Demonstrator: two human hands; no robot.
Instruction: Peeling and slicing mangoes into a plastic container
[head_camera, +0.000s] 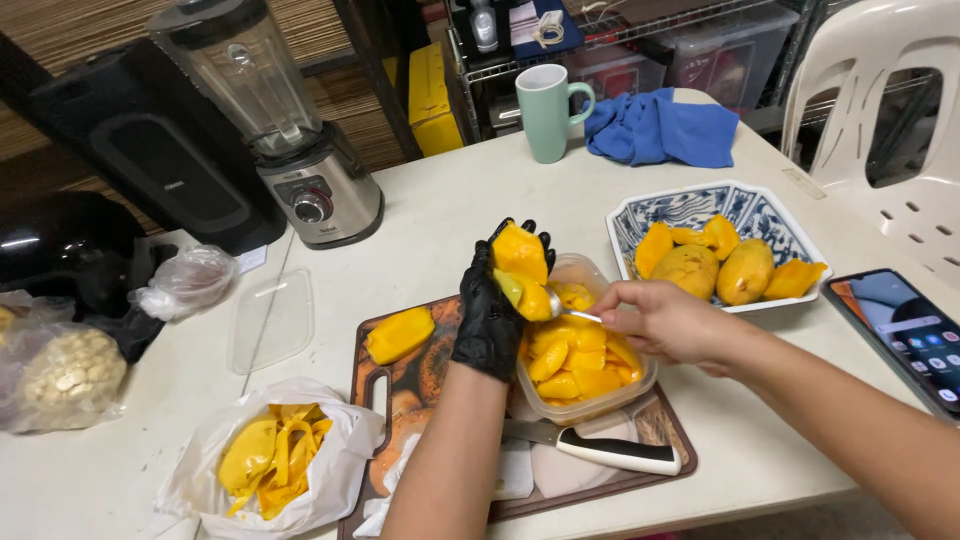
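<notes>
Head view: my left hand (490, 315), in one black glove, clasps a yellow mango piece (521, 255) above one clear plastic tub of mango chunks (583, 365) — my bare right hand (662, 322) pinches one metal spoon (572, 312), scraping it. One white-handled knife (600, 448) lies on the board.

White table (430, 225) carried everything; blender (290, 130) and black speaker (150, 150) stood at back left; green mug (545, 110) beside blue cloth (660, 128); patterned bowl (700, 205) at right, phone (905, 335) near edge; cutting board (420, 375) in front; clear lid (272, 318), bag of peels (270, 460) lay left.
</notes>
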